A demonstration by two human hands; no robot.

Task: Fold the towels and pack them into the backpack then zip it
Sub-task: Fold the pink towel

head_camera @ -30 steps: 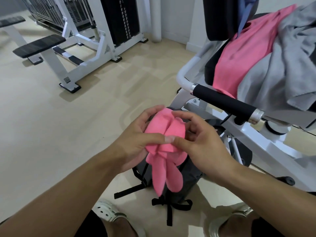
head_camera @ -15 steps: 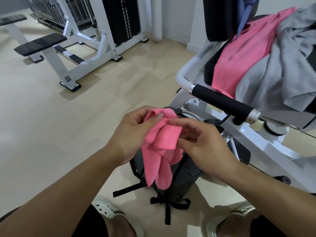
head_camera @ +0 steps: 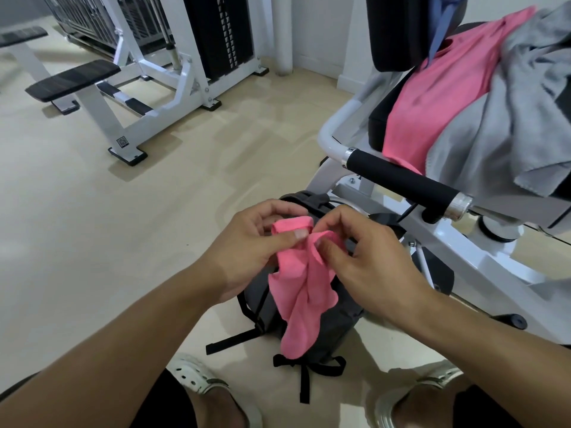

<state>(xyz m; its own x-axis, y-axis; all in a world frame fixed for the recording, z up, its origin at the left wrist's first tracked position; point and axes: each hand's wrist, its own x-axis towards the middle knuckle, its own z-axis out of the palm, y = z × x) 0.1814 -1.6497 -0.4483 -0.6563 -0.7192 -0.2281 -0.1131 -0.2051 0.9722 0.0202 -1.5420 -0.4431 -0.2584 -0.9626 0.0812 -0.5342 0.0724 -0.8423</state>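
A white weight bench point(head_camera: 92, 97) with a black pad is seen at the far left on the pale floor point(head_camera: 77, 227). The left hand point(head_camera: 247, 251) is reached forward from the lower left, its fingers curled and its thumb pressed down on one top corner of a small pink towel point(head_camera: 302, 291), so that corner is pinched. Just beside it, the right hand point(head_camera: 367, 257) is brought in from the lower right, and the other top corner is pinched between its thumb and forefinger. The towel is held up by both corners and hangs loosely in folds. Directly beneath it a dark backpack point(head_camera: 340, 316) stands on the floor between two white shoes; whether anything is inside cannot be told. To the right, a larger pink towel point(head_camera: 441, 94) and a grey towel point(head_camera: 500, 125) are draped over the seat of a white exercise machine point(head_camera: 457, 251).
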